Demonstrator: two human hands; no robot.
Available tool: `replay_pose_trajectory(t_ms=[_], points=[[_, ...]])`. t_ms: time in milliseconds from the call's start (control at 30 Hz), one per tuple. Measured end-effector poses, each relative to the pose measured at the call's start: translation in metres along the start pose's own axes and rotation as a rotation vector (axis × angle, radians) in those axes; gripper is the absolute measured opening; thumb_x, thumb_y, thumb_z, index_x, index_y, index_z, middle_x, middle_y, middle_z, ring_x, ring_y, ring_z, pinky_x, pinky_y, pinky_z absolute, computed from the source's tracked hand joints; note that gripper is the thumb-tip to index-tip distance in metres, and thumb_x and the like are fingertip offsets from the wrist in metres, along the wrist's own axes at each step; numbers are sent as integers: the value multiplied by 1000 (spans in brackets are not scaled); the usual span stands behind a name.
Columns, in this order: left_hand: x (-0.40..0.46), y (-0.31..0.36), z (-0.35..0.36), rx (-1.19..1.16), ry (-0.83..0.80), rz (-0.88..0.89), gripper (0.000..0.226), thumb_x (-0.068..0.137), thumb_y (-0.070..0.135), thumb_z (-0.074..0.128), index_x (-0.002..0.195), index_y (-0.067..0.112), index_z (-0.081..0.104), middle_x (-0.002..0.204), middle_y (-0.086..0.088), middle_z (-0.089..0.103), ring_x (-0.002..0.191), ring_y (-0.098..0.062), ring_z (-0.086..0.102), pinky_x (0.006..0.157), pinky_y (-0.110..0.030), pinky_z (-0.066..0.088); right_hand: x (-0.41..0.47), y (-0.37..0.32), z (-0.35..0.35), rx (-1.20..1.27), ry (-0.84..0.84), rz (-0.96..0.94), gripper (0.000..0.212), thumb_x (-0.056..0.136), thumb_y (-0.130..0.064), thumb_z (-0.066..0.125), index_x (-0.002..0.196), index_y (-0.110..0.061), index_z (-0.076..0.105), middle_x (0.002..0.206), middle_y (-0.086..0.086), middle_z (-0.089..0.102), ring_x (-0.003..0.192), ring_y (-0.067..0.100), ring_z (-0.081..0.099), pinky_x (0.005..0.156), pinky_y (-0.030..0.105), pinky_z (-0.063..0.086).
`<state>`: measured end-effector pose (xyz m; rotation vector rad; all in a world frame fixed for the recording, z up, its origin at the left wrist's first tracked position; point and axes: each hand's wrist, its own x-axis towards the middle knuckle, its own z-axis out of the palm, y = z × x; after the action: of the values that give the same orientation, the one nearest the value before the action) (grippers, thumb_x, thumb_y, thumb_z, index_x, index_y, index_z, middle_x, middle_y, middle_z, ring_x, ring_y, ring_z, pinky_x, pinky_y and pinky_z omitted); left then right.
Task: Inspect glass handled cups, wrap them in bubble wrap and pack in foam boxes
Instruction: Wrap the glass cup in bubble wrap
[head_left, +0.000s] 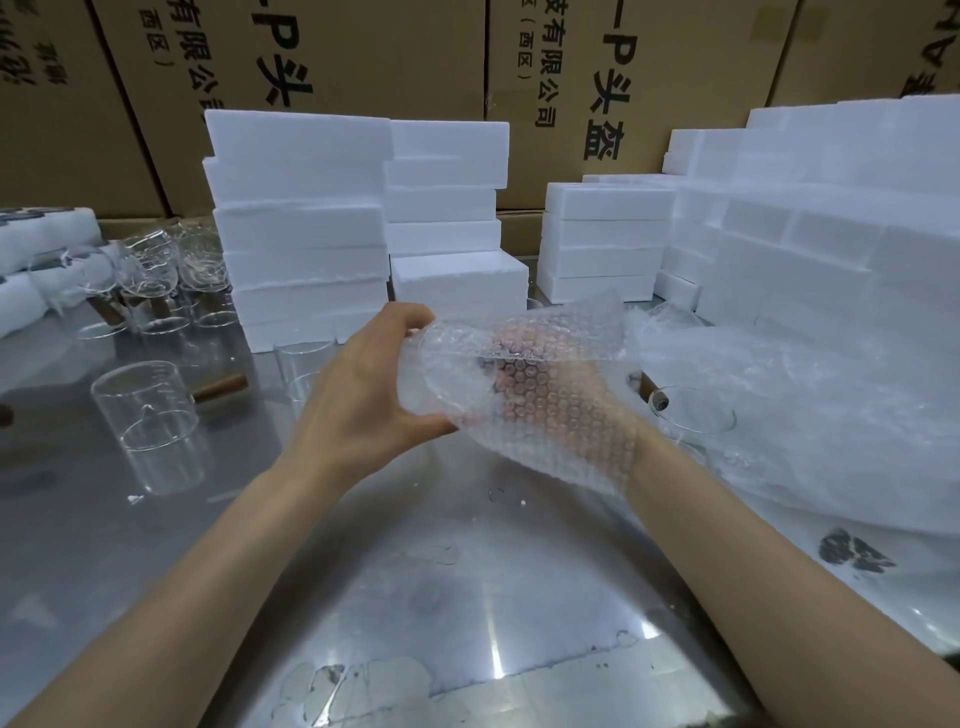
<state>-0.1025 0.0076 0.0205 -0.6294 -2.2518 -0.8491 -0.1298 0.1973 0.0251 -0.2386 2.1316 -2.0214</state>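
At centre, glass cup in bubble wrap: fragile, slippery; left hand grips rim at 9 o'clock, right hand hidden, grip unclear.

Above the middle of the table, a cup in bubble wrap, between left hand and right hand. Left of them, a handled cup on the table; farther back left, a cluster of cups. Behind the hands, stacks of foam boxes; more foam stacks at right. Loose bubble wrap pile on the table at right, another cup at its edge. Cardboard cartons behind everything.
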Motion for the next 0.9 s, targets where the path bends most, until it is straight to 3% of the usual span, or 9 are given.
replay_pose_trajectory(t_ms=[167,233,300,367,467,533,600,700,900], points=[[-1,-1,4,-6,-54,-33,80,54,61,72,123,25,52,115,16,55,106,-6,52,87,-24,40,-5,-19,9,-19,81,48,16,99,-11,44,89,-13,56,78,-4,55,62,7,55,53,7,43],[-1,-5,6,-28,-26,-119,74,55,56,74,120,26,54,113,14,61,105,-8,56,85,-21,40,-5,-23,9,-248,121,-50,12,100,-19,44,94,-14,53,76,-9,50,76,12,54,58,3,40],[0,-8,7,-62,48,-231,62,56,55,79,109,33,53,99,21,62,94,-2,56,77,-11,40,-5,-22,6,-446,125,-169,26,100,-31,41,100,-15,61,86,-7,59,86,14,57,76,18,46],[2,-9,7,-87,125,-337,56,56,55,80,100,36,51,88,29,58,85,1,54,68,-4,38,-11,-22,7,-482,247,-398,30,100,-35,38,94,-24,66,87,-11,66,82,8,62,76,28,50],[5,-9,6,-262,194,-510,60,56,56,76,103,24,58,92,16,65,88,-14,65,70,-25,54,-19,-24,10,-450,478,-828,28,98,-29,39,87,-25,65,78,-15,66,78,7,63,69,33,51],[8,-6,1,-415,216,-610,70,58,57,78,110,15,60,95,1,68,83,-24,68,55,-27,55,-20,-28,9,-380,620,-948,23,94,-26,39,94,-23,62,83,-16,63,83,11,61,70,31,47],[10,-3,-4,-538,223,-645,60,64,60,78,101,15,65,83,-2,68,69,-22,66,46,-21,48,-18,-29,5,-216,677,-917,22,87,-20,40,101,-21,56,96,-13,60,94,10,57,78,22,44],[11,3,-6,-671,193,-670,44,71,57,69,93,19,68,74,4,68,61,-15,62,62,-36,46,-15,-31,-1,32,554,-642,40,78,-27,43,117,-21,51,109,-11,55,98,-1,52,70,7,42],[6,6,3,-693,3,-522,43,61,46,74,97,27,61,76,22,71,66,7,64,53,-8,44,-12,-22,3,-128,310,-344,50,85,-56,54,124,-24,51,122,-7,56,115,9,52,95,29,40]])
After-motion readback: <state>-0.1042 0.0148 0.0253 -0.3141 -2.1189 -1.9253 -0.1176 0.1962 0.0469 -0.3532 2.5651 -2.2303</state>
